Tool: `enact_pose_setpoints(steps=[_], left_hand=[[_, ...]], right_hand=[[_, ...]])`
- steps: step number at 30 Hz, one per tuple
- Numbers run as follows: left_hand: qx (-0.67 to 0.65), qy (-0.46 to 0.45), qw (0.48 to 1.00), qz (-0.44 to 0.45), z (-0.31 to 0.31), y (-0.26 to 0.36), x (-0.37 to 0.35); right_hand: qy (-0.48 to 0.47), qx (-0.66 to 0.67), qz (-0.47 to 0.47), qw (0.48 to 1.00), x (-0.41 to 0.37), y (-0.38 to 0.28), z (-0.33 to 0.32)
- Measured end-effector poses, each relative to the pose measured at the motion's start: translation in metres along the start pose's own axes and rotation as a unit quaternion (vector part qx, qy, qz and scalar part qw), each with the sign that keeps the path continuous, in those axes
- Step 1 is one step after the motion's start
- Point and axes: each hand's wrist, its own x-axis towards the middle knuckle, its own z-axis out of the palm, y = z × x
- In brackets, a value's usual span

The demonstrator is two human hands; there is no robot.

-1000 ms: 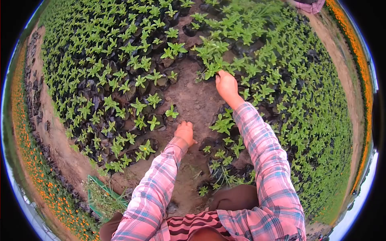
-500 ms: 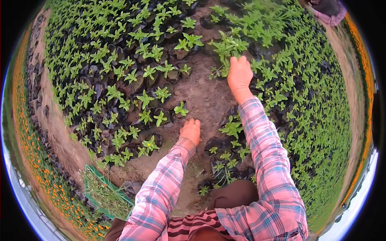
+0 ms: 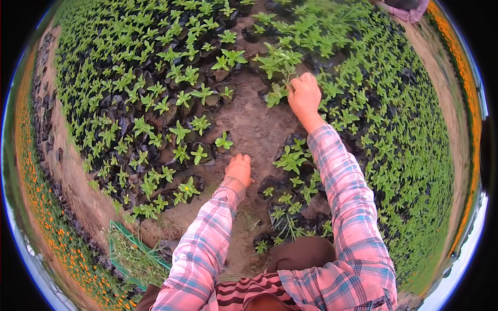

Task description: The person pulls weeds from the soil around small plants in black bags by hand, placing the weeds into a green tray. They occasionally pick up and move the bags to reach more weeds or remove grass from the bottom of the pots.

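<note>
My right hand (image 3: pixel 305 95) is closed on the stem of a green plant (image 3: pixel 288 72) at the right side of the bare soil strip. The plant's leaves spread up and left of my fingers. Lower down, my left hand (image 3: pixel 239 168) hovers over or rests on the soil with its fingers curled; whether it holds anything is hidden. Just above it stands a small seedling (image 3: pixel 223 141) in a dark bag, apart from my fingers.
Dense seedlings in black bags (image 3: pixel 171 103) flank the soil strip (image 3: pixel 249 111). A green-edged container (image 3: pixel 136 254) of cut weeds lies at the lower left. Orange flowers (image 3: pixel 70 249) line the far left. Another person's sleeve (image 3: pixel 407 14) shows at the top right.
The view has shifted slightly. My right hand has turned a little, and the plant at its fingers now stands more to their left. My left hand remains low over the soil.
</note>
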Motion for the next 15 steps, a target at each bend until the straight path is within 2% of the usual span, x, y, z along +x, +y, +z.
enact_pose_setpoints(steps=[1, 3, 4, 5, 7, 8, 9, 11, 12, 13, 15], left_hand=[[0.003, 0.0, 1.0, 0.005, 0.001, 0.0, 0.0], [0.024, -0.007, 1.0, -0.008, 0.001, 0.001, 0.002], [0.025, -0.011, 1.0, -0.014, -0.001, 0.002, 0.001], [0.029, -0.009, 1.0, -0.007, -0.002, 0.003, 0.001], [0.03, -0.013, 0.999, -0.007, -0.004, 0.003, 0.0], [0.032, -0.016, 0.999, -0.003, -0.006, 0.003, 0.0], [0.033, -0.013, 0.999, 0.004, -0.007, 0.002, 0.0], [0.033, -0.011, 0.999, 0.021, -0.006, 0.0, 0.0], [0.049, 0.013, 0.998, 0.031, -0.003, -0.002, 0.001], [0.05, 0.014, 0.998, 0.038, -0.003, -0.004, 0.004], [-0.073, -0.024, 0.996, 0.05, -0.005, -0.004, 0.008]], right_hand=[[0.003, -0.004, 0.004, 1.0, -0.005, -0.002, -0.007], [0.069, 0.06, 0.083, 0.992, -0.012, -0.01, -0.023], [0.102, 0.094, 0.077, 0.987, -0.015, -0.013, -0.034], [0.108, 0.089, 0.079, 0.987, -0.02, -0.014, -0.041], [0.098, 0.185, 0.164, 0.964, -0.028, -0.018, -0.061], [0.071, 0.242, 0.252, 0.934, -0.033, -0.02, -0.073], [0.077, 0.237, 0.251, 0.935, -0.04, -0.018, -0.086], [-0.038, 0.34, 0.328, 0.881, -0.055, -0.014, -0.113], [-0.062, 0.376, 0.367, 0.849, -0.06, -0.018, -0.13], [-0.058, 0.372, 0.367, 0.85, -0.068, -0.021, -0.142], [-0.117, 0.489, 0.414, 0.759, -0.086, -0.023, -0.165]])
